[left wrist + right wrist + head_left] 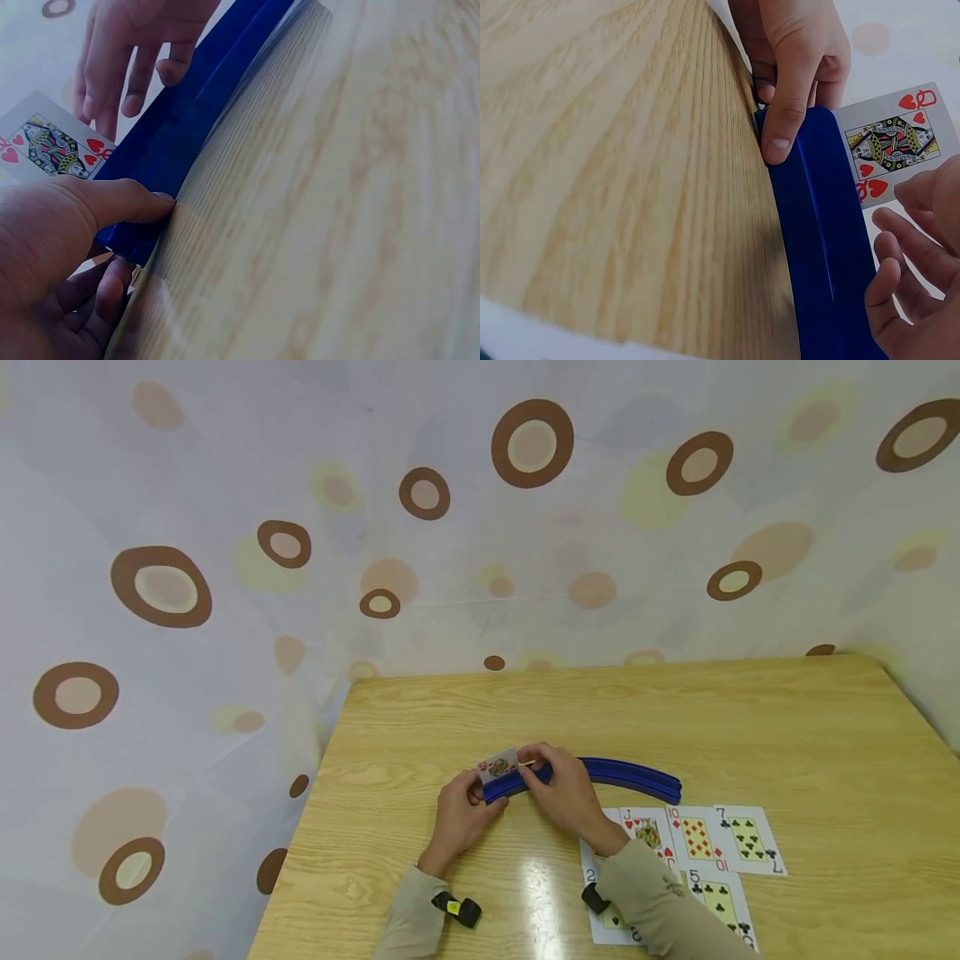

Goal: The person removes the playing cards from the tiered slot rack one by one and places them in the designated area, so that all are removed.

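Observation:
A queen of hearts playing card (497, 766) stands in the left end of a curved blue card holder (633, 777). My left hand (462, 814) grips that end, its thumb (139, 201) lying on the front face and fingers curled behind and below. Beside the card's right edge is my right hand (558, 789), its fingers loosely bent. In the right wrist view one fingertip (906, 192) overlaps the card's lower corner, and the other fingers hang over the holder's rear edge.
Face-up cards lie to the right on the wooden table (420, 714): a jack of hearts (647, 833), a ten of diamonds (696, 837), a seven of clubs (746, 839) and a five of clubs (718, 902). My right forearm covers part of them. A patterned cloth (465, 543) hangs behind.

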{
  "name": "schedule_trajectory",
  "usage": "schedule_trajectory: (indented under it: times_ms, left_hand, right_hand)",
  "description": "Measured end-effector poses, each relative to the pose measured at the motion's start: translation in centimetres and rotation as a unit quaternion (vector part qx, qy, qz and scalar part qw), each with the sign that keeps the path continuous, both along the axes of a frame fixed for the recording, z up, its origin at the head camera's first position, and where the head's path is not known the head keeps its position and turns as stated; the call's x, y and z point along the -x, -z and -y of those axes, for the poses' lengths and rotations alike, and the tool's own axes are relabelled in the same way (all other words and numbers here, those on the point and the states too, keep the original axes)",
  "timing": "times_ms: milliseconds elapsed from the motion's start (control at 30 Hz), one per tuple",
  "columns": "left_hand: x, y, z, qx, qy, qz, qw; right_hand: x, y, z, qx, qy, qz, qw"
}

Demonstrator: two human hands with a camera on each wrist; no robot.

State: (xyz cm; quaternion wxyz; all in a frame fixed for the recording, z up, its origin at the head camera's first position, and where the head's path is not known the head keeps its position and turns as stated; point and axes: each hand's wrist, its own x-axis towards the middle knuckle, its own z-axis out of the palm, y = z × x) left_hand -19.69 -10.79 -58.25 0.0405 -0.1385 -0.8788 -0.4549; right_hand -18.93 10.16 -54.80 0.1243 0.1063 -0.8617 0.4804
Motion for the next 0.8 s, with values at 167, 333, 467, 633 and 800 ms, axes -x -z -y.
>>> schedule_trajectory:
  times_ms: [167,333,467,633,800]
  left_hand:
    - [0.0,0.1,0.1,0.000,0.001,-0.004,1.0000]
    - [0.0,0.2,0.1,0.001,0.000,-0.003,1.0000]
    - [0.0,0.2,0.1,0.004,-0.001,-0.004,1.0000]
    - [0.0,0.1,0.1,0.008,-0.003,-0.003,1.0000]
    - [-0.1,0.0,0.1,-0.002,-0.004,0.006,1.0000]
  right_hand:
    - [0.1,0.2,0.3,0.003,-0.001,0.002,1.0000]
    - [0.3,0.3,0.4,0.003,-0.003,0.009,0.9999]
    - [0.3,0.2,0.3,0.005,0.003,0.005,1.0000]
    - [0.2,-0.4,-0.1,0.018,0.011,-0.005,0.9998]
    - [-0.2,-1.4,-0.8,0.032,0.015,-0.026,0.9991]
